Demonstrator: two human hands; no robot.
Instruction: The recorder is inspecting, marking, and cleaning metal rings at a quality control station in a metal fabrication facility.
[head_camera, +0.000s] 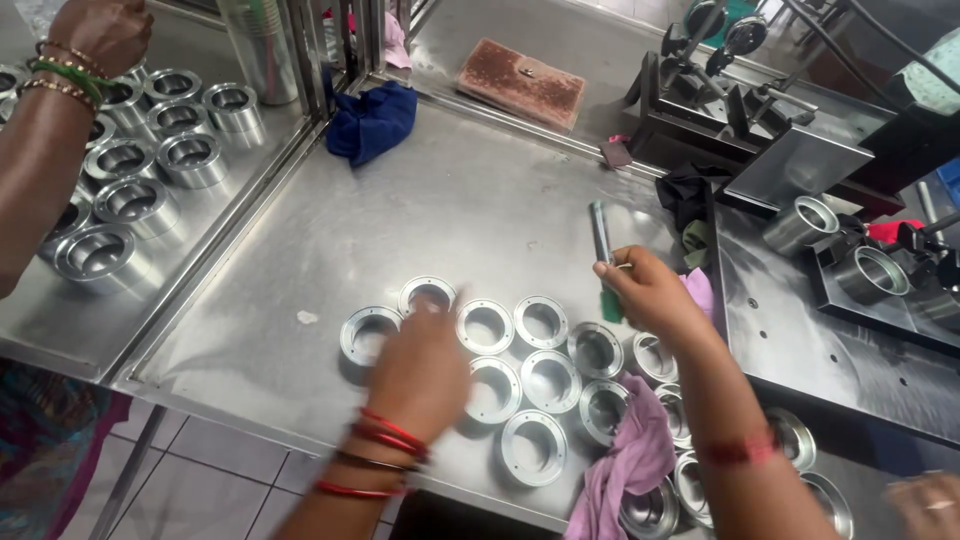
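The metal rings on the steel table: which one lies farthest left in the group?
The ring just left of the person's left hand. It sits alone at the group's left end; all other rings lie right of it.

- Metal rings (540, 322): bright machined metal, smooth, glossy.
- Worktop (440, 210): brushed steel sheet, dull sheen, faintly scuffed.
- Rag (632, 462) beside the rings: soft mauve cloth, matt.
- Block (521, 82) beyond the rings: rough, rusty-brown surface.

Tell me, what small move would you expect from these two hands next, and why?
Probably the left hand closes on a metal ring and lifts it toward the right hand, which holds a green-tipped tool upright above the rings.
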